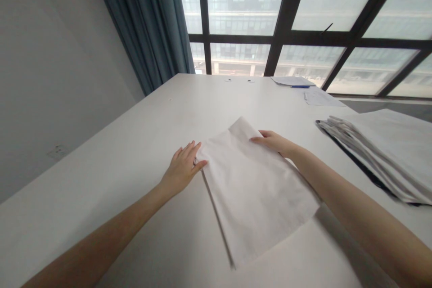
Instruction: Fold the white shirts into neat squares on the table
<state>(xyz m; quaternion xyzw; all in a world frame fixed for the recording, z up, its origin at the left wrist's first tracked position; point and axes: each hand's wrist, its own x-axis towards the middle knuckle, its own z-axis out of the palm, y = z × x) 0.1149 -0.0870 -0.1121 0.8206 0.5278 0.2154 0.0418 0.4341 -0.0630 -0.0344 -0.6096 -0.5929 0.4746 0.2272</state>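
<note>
A flat, roughly rectangular white cloth [259, 189], apparently folded double, lies at a slant in front of me on the white table. My left hand [182, 166] is at its left corner, thumb over the edge and the other fingers extended past it, with the corner caught between thumb and forefinger. At the upper right edge, my right hand [273, 141] grips the cloth between thumb and fingers; part of those fingers is hidden. The far corner stands out beyond my right hand, and the near edge looks slightly raised off the tabletop.
To the right sits a stack of white cloths [388, 144] with a dark layer at its bottom. Papers [324, 98] and a blue pen [300, 86] lie at the far right. Beyond the table are a blue curtain [145, 18] and windows; a grey wall [60, 54] runs along the left.
</note>
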